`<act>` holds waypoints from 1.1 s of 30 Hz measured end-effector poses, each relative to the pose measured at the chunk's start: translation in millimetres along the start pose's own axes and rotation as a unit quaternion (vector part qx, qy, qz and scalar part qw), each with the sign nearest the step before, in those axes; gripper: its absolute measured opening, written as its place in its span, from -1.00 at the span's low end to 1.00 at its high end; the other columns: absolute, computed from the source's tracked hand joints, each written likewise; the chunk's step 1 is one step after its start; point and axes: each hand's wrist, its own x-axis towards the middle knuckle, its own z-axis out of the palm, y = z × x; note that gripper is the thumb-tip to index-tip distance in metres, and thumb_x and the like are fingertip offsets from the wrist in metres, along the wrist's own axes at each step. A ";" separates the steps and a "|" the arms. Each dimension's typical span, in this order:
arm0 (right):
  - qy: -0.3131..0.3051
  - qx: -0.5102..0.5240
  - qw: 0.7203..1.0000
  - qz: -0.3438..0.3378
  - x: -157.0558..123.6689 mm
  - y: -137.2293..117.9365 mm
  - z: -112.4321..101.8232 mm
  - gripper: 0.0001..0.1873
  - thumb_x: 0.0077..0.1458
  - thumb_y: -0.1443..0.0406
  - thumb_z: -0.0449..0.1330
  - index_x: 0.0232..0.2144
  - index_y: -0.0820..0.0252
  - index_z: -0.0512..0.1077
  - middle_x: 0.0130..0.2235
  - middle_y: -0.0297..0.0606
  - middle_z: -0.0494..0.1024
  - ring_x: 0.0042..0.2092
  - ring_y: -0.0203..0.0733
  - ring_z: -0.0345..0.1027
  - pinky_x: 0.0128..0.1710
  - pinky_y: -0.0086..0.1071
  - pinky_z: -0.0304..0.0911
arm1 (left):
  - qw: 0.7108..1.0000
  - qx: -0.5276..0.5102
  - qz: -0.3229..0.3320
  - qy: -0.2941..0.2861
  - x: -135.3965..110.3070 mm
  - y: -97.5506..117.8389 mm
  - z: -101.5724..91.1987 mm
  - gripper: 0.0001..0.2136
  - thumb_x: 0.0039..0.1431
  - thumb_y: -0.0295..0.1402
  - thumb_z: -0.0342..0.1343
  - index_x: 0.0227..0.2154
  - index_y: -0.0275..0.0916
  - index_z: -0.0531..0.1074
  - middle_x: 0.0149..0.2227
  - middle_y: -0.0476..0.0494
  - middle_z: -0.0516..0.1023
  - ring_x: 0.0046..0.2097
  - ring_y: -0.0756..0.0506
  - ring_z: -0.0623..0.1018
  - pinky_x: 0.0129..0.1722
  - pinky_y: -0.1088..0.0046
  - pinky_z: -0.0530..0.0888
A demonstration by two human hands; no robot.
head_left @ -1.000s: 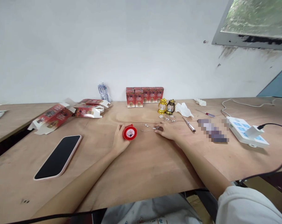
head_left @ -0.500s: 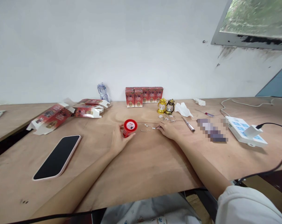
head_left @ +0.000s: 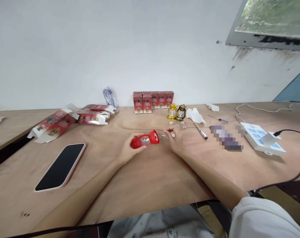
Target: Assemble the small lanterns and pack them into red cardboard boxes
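Observation:
My left hand (head_left: 129, 148) is closed around a small red toy lantern (head_left: 145, 140) that lies on its side above the wooden table (head_left: 150, 175), its base pointing right. My right hand (head_left: 177, 140) sits just right of the lantern, fingertips pinched on a tiny metal part (head_left: 173, 135) I cannot make out clearly. A few more small metal parts (head_left: 179, 125) lie scattered behind that hand.
A black phone (head_left: 61, 166) lies at the left. Opened red cartons (head_left: 65, 120) sit at the back left, a row of red boxes (head_left: 153, 100) against the wall, gold and black lanterns (head_left: 176, 112) beside them, tweezers (head_left: 200, 131), a white power strip (head_left: 261, 141) at the right.
My left hand has tipped the red lantern from base-toward-me to lying sideways and lifted it. My right hand has drawn back slightly from the parts, pinching one.

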 end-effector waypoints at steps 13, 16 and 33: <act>-0.042 0.116 0.991 -0.058 -12.7 -46.3 9.7 -0.91 0.13 0.35 0.15 -0.42 0.13 0.43 -0.38 -0.34 0.46 -0.31 -0.31 0.36 -0.27 -0.40 0.30 | 0.955 -0.257 -0.130 -0.074 6.5 2.1 -6.3 -0.56 -0.29 -0.39 0.37 -0.22 -0.24 0.47 -0.22 -0.11 0.51 -0.26 -0.06 0.48 -0.40 0.49 0.46; -0.041 0.108 0.991 -0.070 -13.6 -45.5 9.9 -0.90 0.13 0.36 0.16 -0.40 0.12 0.45 -0.34 -0.32 0.43 -0.28 -0.32 0.36 -0.25 -0.41 0.31 | 0.956 -0.251 -0.130 -0.078 6.8 0.4 -7.6 -0.54 -0.29 -0.40 0.36 -0.20 -0.23 0.47 -0.22 -0.11 0.51 -0.27 -0.05 0.48 -0.41 0.51 0.46; -0.062 -0.021 0.998 -0.013 -3.6 -12.8 5.3 -0.82 0.21 0.28 0.02 -0.29 0.15 0.42 -0.24 -0.21 0.44 -0.21 -0.19 0.35 -0.16 -0.28 0.28 | 0.932 -0.313 -0.159 -0.086 9.5 -10.9 -17.0 -0.55 -0.20 -0.40 0.29 -0.14 -0.22 0.42 -0.19 -0.14 0.52 -0.23 -0.10 0.52 -0.31 0.44 0.46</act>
